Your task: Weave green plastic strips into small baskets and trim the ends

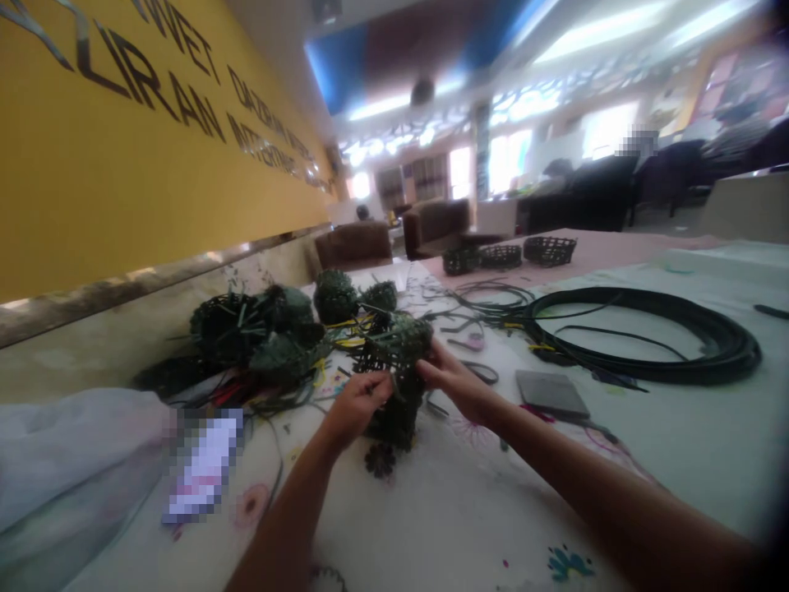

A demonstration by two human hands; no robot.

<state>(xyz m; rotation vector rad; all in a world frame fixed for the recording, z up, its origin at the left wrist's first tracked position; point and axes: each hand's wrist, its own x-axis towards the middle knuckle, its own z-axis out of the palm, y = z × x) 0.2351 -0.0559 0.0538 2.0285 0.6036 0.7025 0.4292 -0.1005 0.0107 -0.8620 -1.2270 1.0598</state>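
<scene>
A dark green woven basket (398, 411) of flat strips stands tilted on the flowered tablecloth, between my two hands. My left hand (363, 403) is closed at its near side, thumb and fingers pinching what looks like the end of a strip. From the right, my right hand (453, 380) grips the basket's side, its fingers partly hidden behind the weave. Loose strip ends stick out from the basket's upper left. Blur hides the finer weave.
Several green woven pieces (271, 321) are heaped at the left. A large coil of dark strip (733, 353) lies right, near a grey flat block (551, 393). Small open baskets (551, 251) stand at the back. White plastic sheeting (67, 469) covers the near left.
</scene>
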